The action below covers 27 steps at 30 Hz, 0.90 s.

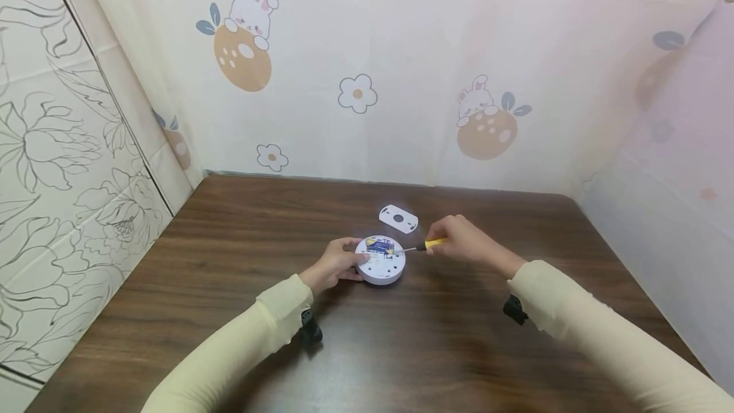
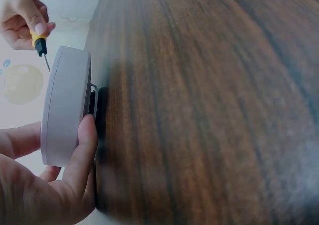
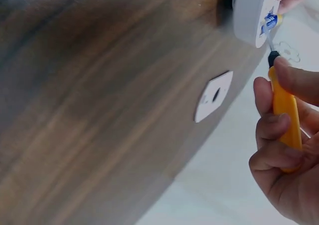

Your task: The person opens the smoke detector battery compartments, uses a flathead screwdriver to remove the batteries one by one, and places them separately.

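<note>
My left hand point(image 1: 334, 264) grips a round white device point(image 1: 378, 275) by its left side, thumb on the upper face and fingers around the edge. Blue battery-like cells with yellow show in an opening point(image 1: 380, 246) in that face. A screwdriver point(image 3: 285, 108) with a yellow handle and black collar is held in my right hand point(image 1: 461, 239), fingers curled round the handle. Its thin metal shaft points left, and the tip overlaps the device's face beside the opening. In the left wrist view the device's plain side wall point(image 2: 67, 105) faces the camera, tilted close over the table.
A flat white plate point(image 1: 404, 224) with rounded ends and a dark round centre lies on the table just behind the device. The dark wood table point(image 1: 258, 222) ends at a curtain point(image 1: 321, 139) printed with rabbits and flowers. A floral panel point(image 1: 63, 164) stands at the left.
</note>
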Tool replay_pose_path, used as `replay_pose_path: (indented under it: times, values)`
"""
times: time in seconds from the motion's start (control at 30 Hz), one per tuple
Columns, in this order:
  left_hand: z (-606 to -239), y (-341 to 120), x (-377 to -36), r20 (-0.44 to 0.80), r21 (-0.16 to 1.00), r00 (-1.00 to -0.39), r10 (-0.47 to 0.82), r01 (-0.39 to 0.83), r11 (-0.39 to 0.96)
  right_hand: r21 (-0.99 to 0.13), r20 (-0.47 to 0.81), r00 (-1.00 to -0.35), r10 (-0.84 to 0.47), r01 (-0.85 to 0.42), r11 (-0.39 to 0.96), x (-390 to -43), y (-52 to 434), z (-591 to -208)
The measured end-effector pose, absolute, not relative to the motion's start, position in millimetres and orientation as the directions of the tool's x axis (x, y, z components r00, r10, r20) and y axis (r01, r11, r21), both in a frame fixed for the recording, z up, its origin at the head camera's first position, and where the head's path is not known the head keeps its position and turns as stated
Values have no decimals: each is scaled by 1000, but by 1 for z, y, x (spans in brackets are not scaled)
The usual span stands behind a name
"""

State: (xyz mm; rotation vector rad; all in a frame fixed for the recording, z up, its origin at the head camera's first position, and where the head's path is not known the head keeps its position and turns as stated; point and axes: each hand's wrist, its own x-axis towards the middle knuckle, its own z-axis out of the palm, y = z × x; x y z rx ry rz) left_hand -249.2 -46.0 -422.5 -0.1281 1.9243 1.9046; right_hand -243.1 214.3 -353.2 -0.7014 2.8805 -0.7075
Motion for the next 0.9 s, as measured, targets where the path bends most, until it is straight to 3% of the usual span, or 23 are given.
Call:
replay_pose_path:
  times: [0.5, 0.9]
  values:
    - [-428, -47, -250, -335, 941, -915, 226, -338, 25, -97, -49, -911, -410, -404, 909, -240, 166, -310]
    - [-426, -46, -247, -327, 943, -919, 219, -333, 10, 23, -92, -910, -403, -407, 913, -244, 144, -299]
